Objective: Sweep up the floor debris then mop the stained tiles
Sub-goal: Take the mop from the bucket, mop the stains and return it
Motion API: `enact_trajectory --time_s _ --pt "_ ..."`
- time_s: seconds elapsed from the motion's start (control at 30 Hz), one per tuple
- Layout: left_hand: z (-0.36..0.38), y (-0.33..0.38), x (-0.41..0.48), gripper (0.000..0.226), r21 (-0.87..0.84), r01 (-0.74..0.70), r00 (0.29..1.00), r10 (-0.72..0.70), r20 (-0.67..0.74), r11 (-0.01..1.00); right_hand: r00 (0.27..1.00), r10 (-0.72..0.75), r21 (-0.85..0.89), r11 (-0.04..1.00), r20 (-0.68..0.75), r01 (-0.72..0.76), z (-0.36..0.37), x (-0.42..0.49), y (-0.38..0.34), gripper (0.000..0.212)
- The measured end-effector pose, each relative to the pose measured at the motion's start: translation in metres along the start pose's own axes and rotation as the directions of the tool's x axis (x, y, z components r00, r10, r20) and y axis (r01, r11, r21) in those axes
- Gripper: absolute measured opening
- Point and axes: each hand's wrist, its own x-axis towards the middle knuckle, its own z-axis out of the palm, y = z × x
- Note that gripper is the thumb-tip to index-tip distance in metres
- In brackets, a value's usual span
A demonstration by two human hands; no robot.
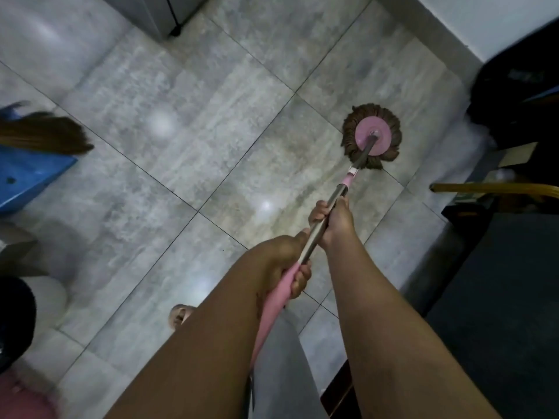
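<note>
A mop with a pink disc and brown fringe rests flat on the grey tiled floor at the upper right. Its metal and pink handle slants down toward me. My right hand grips the metal shaft higher up. Lower down, my left hand is closed around the pink grip. A brownish stain shades the tiles around and below the mop head. A brown broom head lies over a blue dustpan at the left edge.
A cabinet on a black foot stands at the top. Dark furniture and a yellowish wooden rail crowd the right side. A dark mat covers the lower right. My bare foot shows below, a black object at lower left.
</note>
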Motion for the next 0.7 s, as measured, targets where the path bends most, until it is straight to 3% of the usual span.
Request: enact_trajectory --time_s 0.2,0.37,0.57,0.7 --pt "-0.049 -0.041 -0.025 0.065 -0.059 -0.002 1.0 0.003 0.018 0.998 1.0 -0.004 -0.056 0.998 -0.015 0.004 0.016 -0.021 0.057 0.05" --pt "-0.112 -0.088 -0.064 0.064 -0.119 -0.063 0.997 0.057 -0.051 0.991 0.999 0.009 -0.157 0.988 0.046 -0.002 0.058 -0.047 0.135 0.034" --pt "-0.188 -0.15 -0.124 0.059 -0.291 -0.056 0.994 0.027 -0.103 0.955 0.982 0.109 -0.256 0.965 0.157 -0.066 0.112 -0.091 0.241 0.034" --pt "-0.213 -0.161 -0.148 0.059 -0.345 -0.046 0.993 0.004 -0.122 0.938 0.967 0.166 -0.295 0.95 0.193 -0.104 0.134 -0.107 0.268 0.042"
